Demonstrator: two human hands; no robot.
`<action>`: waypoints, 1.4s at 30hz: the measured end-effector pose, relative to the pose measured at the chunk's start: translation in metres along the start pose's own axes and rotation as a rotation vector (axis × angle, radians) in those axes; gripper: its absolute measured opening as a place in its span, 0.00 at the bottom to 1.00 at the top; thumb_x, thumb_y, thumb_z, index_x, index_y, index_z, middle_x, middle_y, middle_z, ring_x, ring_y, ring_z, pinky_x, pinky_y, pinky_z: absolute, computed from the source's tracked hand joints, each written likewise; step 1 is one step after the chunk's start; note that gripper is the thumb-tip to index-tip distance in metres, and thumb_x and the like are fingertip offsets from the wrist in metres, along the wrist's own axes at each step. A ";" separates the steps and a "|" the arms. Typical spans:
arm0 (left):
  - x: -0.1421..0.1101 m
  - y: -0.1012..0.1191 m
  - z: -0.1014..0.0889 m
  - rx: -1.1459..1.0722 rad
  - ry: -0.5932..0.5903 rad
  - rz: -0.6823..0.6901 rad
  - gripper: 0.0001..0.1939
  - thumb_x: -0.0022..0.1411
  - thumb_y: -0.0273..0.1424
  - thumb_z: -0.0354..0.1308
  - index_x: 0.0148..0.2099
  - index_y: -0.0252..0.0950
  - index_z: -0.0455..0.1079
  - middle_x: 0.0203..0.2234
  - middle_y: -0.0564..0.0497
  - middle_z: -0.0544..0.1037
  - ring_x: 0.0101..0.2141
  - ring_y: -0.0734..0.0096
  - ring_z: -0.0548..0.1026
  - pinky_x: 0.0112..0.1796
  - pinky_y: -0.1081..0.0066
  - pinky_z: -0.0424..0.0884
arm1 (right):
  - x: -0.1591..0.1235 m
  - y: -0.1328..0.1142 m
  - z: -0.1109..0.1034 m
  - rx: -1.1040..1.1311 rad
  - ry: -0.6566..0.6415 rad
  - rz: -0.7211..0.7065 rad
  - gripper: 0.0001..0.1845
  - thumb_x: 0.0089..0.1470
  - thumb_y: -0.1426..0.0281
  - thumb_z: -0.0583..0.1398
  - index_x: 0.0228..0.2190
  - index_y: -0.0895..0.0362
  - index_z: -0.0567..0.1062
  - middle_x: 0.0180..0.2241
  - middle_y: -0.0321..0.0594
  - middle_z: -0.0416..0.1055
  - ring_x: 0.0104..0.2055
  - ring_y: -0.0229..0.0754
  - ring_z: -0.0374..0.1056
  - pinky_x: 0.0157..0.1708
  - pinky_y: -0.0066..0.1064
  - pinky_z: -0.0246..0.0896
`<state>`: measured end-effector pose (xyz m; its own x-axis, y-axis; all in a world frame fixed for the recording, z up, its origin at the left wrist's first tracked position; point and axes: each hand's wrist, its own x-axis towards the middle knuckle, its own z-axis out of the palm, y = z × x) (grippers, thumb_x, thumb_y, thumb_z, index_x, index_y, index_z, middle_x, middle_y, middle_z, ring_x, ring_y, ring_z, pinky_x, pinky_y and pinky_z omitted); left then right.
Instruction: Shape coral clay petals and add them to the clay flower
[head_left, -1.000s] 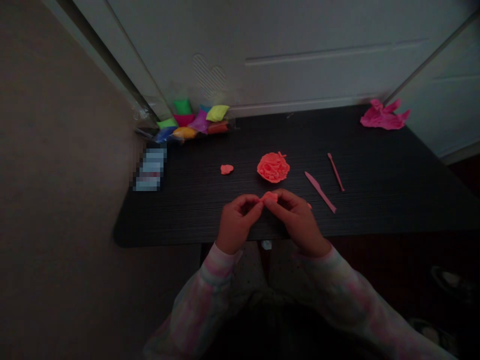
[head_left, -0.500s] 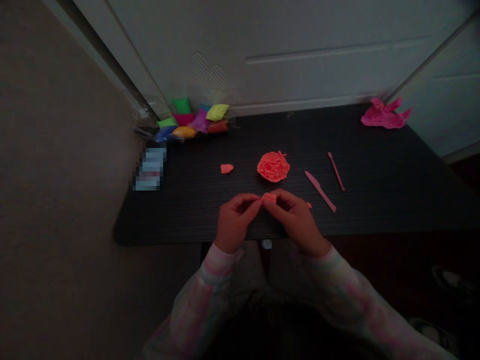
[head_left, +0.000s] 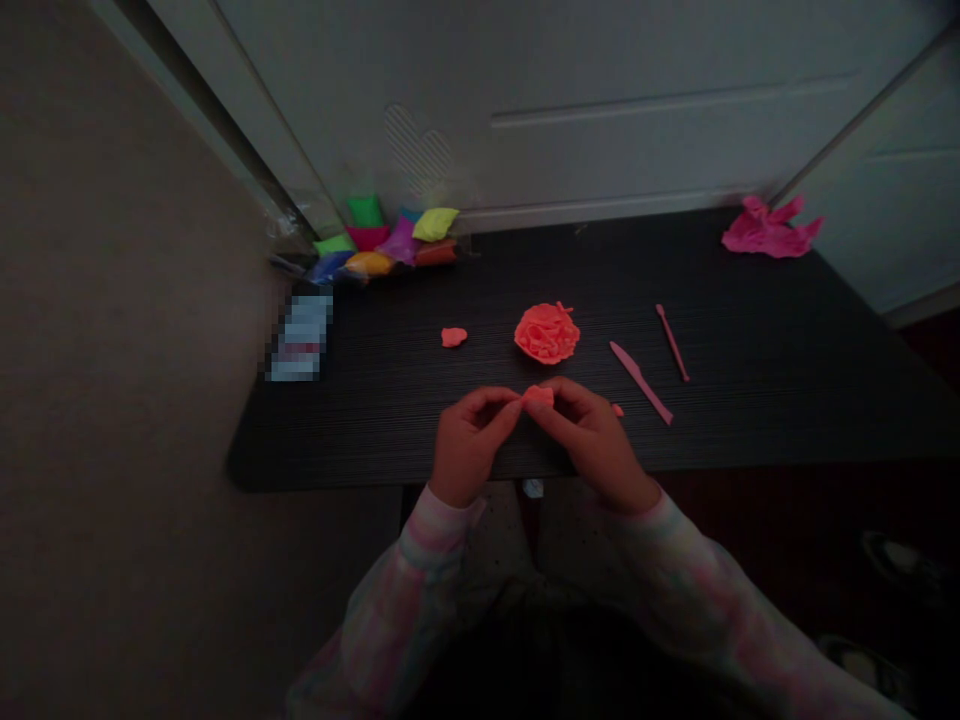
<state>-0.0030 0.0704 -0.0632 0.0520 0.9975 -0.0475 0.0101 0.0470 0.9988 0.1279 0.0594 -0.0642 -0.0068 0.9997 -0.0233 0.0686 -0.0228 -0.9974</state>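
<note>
Between my two hands is a small flattened piece of coral modelling clay [head_left: 539,396]. My left hand [head_left: 471,440] pinches its left end between thumb and fingertips. The thumb and fingers of my right hand [head_left: 600,440] are closed on its right part and hide some of it. Just beyond my hands sits a round coral clay piece with ruffled layers [head_left: 547,335], like a bowl or flower. To its left lies a loose clay scrap [head_left: 453,338]. Another bit of clay [head_left: 618,411] shows beside my right hand, partly covered.
A pink plastic knife [head_left: 641,382] and a thin pink modelling tool [head_left: 673,343] lie on the dark table [head_left: 360,420] at right. Several colourful clay packets [head_left: 371,263] are at back left, near a blurred card [head_left: 301,338]. A crumpled pink sheet [head_left: 772,230] lies at back right.
My left hand has shifted very slightly left, and the held clay's visible outline has changed a little. Both hands keep their pinch; the things on the table stay put.
</note>
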 end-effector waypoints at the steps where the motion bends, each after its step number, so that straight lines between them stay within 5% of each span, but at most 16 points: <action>1: 0.000 0.001 0.000 0.009 -0.006 -0.006 0.03 0.49 0.29 0.59 0.29 0.36 0.72 0.25 0.54 0.76 0.29 0.73 0.72 0.34 0.72 0.67 | 0.000 0.000 0.000 0.002 -0.001 0.000 0.07 0.47 0.64 0.58 0.28 0.56 0.69 0.27 0.34 0.66 0.30 0.37 0.61 0.32 0.29 0.55; 42: 0.000 0.000 0.000 0.088 -0.055 -0.001 0.05 0.49 0.31 0.59 0.30 0.36 0.71 0.26 0.53 0.75 0.27 0.72 0.70 0.31 0.72 0.66 | 0.000 0.000 -0.001 0.077 0.045 0.023 0.07 0.47 0.64 0.59 0.27 0.55 0.71 0.26 0.33 0.68 0.29 0.35 0.63 0.31 0.28 0.56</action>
<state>-0.0029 0.0703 -0.0633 0.1062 0.9930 -0.0516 0.0980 0.0412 0.9943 0.1288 0.0595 -0.0645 0.0389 0.9982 -0.0446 -0.0084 -0.0443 -0.9990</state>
